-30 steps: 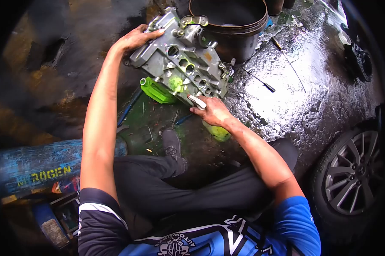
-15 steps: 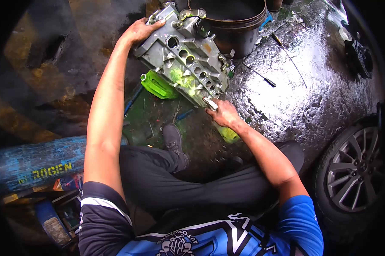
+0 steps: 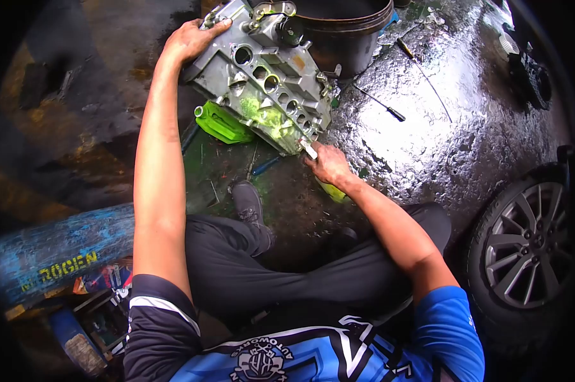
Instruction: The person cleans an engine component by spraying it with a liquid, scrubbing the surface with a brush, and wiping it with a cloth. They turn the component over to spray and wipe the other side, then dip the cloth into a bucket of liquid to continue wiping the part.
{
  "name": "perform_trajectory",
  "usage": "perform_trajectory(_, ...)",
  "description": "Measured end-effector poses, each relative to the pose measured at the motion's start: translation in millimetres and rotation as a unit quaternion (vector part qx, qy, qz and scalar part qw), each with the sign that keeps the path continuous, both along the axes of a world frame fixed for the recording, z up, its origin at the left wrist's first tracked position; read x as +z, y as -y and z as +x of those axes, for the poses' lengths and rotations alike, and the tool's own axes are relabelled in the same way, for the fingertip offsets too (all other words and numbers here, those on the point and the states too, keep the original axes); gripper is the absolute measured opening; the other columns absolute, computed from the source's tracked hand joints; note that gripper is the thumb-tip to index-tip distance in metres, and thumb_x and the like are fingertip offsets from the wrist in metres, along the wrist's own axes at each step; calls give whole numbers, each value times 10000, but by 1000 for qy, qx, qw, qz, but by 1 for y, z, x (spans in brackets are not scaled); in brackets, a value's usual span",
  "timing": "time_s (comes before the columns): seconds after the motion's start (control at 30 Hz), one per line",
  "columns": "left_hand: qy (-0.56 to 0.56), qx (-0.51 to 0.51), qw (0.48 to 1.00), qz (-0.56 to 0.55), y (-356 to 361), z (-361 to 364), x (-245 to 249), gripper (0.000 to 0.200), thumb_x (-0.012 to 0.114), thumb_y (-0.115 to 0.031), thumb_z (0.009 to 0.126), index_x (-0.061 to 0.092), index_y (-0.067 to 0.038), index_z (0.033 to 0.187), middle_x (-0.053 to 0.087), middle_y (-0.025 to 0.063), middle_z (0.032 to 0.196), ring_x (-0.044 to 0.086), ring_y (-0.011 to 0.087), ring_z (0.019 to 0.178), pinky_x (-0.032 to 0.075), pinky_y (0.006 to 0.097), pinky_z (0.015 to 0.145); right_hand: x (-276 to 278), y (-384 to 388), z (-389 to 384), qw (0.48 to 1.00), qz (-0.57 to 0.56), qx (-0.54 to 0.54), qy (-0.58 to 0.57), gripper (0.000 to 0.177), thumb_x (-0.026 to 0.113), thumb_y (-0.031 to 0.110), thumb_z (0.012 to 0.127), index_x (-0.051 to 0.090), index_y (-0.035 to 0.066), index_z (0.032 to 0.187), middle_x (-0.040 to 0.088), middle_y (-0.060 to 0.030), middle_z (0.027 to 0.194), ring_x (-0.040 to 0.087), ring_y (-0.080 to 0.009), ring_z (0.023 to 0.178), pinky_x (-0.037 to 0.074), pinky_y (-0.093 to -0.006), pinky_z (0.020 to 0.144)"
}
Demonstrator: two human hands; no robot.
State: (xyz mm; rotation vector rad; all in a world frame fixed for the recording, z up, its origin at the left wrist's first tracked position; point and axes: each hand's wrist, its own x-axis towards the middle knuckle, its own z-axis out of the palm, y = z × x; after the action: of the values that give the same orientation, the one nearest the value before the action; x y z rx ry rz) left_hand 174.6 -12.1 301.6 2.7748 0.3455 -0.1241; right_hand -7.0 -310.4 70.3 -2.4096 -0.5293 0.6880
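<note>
My left hand (image 3: 188, 42) grips the upper left edge of a grey metal engine valve cover (image 3: 278, 67), its thumb on top. The cover is tilted and has several round holes. Yellow-green foam (image 3: 265, 114) lies on its lower part. At the cover's lower end, my right hand (image 3: 330, 165) is closed round a spray bottle (image 3: 333, 191). The white spray head (image 3: 308, 150) points at the cover; yellow-green liquid shows in the bottle below the hand. A bright green jug (image 3: 223, 124) lies under the cover's left side.
A dark bucket (image 3: 345, 48) stands right behind the cover. Two screwdrivers lie on the wet floor, one here (image 3: 389, 111). A wheel (image 3: 529, 245) is at the right, a blue gas cylinder (image 3: 64, 245) at the left. A blue-handled tool (image 3: 265, 165) lies near my shoe (image 3: 248, 202).
The whole scene, cover and hands included, has shifted slightly left and up in view. Less of the bottle shows below my right hand. Both hands keep their holds.
</note>
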Motion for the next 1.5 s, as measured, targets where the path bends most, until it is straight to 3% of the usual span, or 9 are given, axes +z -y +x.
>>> perform_trajectory(0.1,-22,-5,999,-42,-2,2,0,850,640,-725,736,654,-26,1219,706,192,1074,686,278,1009,491,367,943,2,-3,6,998,30,-55,-27,428,600,381,892,569,25,1129,671,-252,993,633,-450,971,488,-534,872)
perform_trajectory(0.27,2,-20,1000,-4,-8,1,-4,857,626,-743,728,665,-30,1203,708,191,1067,683,290,1021,490,373,948,19,-19,11,995,98,-29,-17,371,630,373,881,576,40,1035,677,-243,909,650,-427,909,493,-527,839)
perform_trajectory(0.4,5,-16,1000,-4,-14,5,-10,850,622,-751,723,672,-45,1194,705,196,1068,680,303,1028,492,382,949,66,-32,18,987,141,-82,10,356,639,359,882,569,34,1008,674,-225,915,644,-422,907,490,-517,809)
perform_trajectory(0.53,-1,-16,1000,8,-17,3,-8,876,623,-761,714,665,-33,1199,702,200,1076,677,315,1037,496,390,945,72,-41,24,984,178,-3,10,348,636,349,887,575,30,1014,664,-203,963,632,-407,926,489,-506,823)
perform_trajectory(0.8,22,-27,999,14,-19,4,-10,932,604,-787,704,647,-8,1213,687,234,1090,671,323,1048,495,392,947,118,-58,41,945,314,-68,63,314,676,342,865,601,55,969,651,-197,831,637,-411,821,489,-476,723)
perform_trajectory(0.9,-38,-12,998,-43,-19,4,-3,837,544,-674,874,553,37,1316,627,221,1235,596,279,1147,432,352,1009,135,-66,51,949,301,-47,80,350,695,378,851,595,55,941,654,-197,823,639,-409,805,489,-477,719)
perform_trajectory(0.97,-92,-32,979,-180,-46,21,-17,601,450,-492,1009,568,22,1297,648,99,1182,573,168,1028,448,333,939,148,-77,54,955,289,-35,60,365,699,397,848,589,59,933,663,-200,852,642,-406,820,487,-483,721)
perform_trajectory(1.4,-156,31,975,-157,-35,18,1,471,450,-391,1024,579,-31,1298,635,84,1212,608,169,996,489,353,910,186,-92,70,936,328,7,124,359,658,378,870,621,51,1015,676,-219,877,646,-418,874,483,-520,760)
perform_trajectory(1.5,-170,102,943,-267,-28,11,9,470,453,-385,1024,580,-32,1307,626,88,1232,598,174,1041,478,361,934,196,-87,79,956,290,-25,38,385,661,400,873,651,71,1073,685,-214,902,651,-408,891,487,-513,777)
